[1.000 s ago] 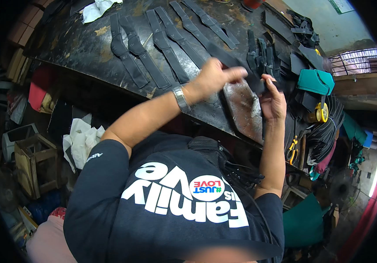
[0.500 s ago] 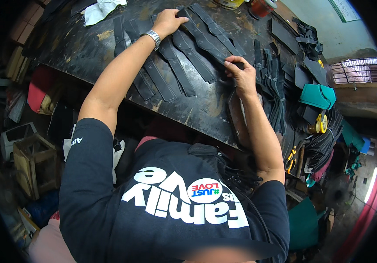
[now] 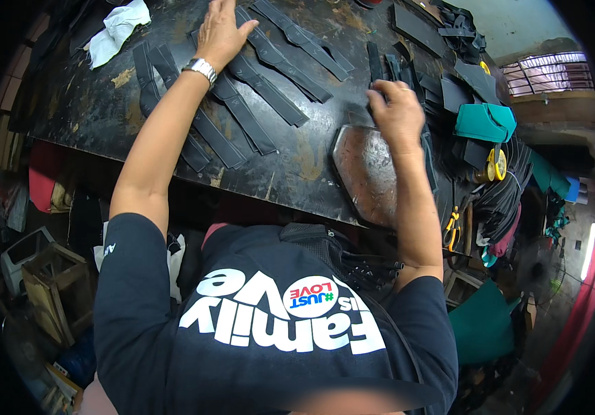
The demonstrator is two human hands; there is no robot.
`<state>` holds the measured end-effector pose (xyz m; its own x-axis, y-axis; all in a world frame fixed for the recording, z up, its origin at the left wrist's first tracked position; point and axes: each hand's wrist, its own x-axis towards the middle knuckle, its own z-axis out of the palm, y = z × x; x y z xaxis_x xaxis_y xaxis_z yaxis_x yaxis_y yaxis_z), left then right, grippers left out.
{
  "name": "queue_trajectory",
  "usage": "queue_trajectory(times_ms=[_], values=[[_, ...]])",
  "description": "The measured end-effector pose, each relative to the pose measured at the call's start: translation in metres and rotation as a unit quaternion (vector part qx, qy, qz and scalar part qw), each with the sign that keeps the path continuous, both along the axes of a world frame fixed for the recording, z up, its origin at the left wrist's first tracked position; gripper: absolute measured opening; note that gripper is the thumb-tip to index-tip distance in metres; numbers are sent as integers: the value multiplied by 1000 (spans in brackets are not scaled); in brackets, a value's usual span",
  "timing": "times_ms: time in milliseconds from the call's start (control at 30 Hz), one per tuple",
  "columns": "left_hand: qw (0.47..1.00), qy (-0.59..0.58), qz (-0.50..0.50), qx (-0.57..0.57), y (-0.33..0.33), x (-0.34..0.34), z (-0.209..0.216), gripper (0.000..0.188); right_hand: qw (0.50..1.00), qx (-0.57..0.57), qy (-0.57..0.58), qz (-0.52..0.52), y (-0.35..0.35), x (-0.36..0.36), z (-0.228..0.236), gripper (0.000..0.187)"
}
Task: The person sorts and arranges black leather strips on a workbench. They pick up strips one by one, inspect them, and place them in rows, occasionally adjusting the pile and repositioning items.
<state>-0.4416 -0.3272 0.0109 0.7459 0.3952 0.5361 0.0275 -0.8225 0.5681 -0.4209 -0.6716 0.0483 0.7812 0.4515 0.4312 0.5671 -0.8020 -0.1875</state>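
Note:
Several black strips, each with a wider shaped middle, lie side by side on the dark worktable (image 3: 297, 162). My left hand (image 3: 221, 34) rests over the upper ends of the strips, thumb spread and fingers stretched, some fingertips at the picture's top edge. Just right of it lies one black strip (image 3: 280, 59). My right hand (image 3: 400, 116) is over a pile of black strips (image 3: 427, 149) at the table's right side. Its fingers are bent and nothing shows held in them; the hand hides part of the pile.
A worn, angular slab (image 3: 363, 173) lies by the table's front edge. White cloth (image 3: 119, 33) is at far left. Teal pieces (image 3: 484, 123), a yellow spool (image 3: 497, 164), yellow-handled pliers (image 3: 452, 229) and a black cord bundle (image 3: 508, 187) crowd the right.
My right hand has let go of a strip's near end and moved right to the pile. That strip now lies flat beside the others. My left hand has loosened its hold, fingers stretched.

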Motion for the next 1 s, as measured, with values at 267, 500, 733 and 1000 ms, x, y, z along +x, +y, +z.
queue_trajectory(times_ms=[267, 500, 733, 1000], values=[[924, 43, -342, -168, -125, -50, 21, 27, 953, -44, 257, -156, -102, 41, 0, 31], [904, 11, -415, -99, -204, -48, 32, 30, 962, 115, 210, -130, -113, 18, 7, 25], [916, 3, -393, 80, -246, -48, 36, 39, 975, 63, 159, 145, -90, -49, 64, 21], [487, 42, -374, -788, -227, -65, 36, 39, 667, 578, 436, 177, -45, -62, 41, 58]])
